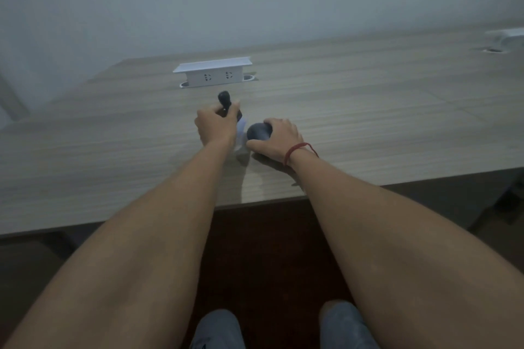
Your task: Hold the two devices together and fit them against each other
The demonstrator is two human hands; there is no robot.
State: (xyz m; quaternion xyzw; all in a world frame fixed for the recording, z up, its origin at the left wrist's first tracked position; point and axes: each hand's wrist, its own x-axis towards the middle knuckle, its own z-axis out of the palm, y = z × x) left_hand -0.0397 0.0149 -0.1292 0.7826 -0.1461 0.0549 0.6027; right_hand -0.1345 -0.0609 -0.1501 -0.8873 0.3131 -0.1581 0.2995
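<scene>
My left hand [216, 127] grips a small black object [224, 99] whose rounded end sticks up past my fingers; what it is I cannot tell. Close to its right, my right hand [279, 137] curls over a dark round object [259, 131] resting on the wooden table [113, 150]. A red string bracelet [297, 150] circles my right wrist. Between the two hands lies something pale and white [241, 133], mostly hidden. Both hands are near the middle of the table, in front of a white pop-up socket box [214, 72].
The socket box stands raised out of the tabletop, its two outlets facing me. A second white fitting [507, 35] sits at the far right edge by a cable hole. A pale wall lies behind. The table's near edge crosses above my knees [283, 326].
</scene>
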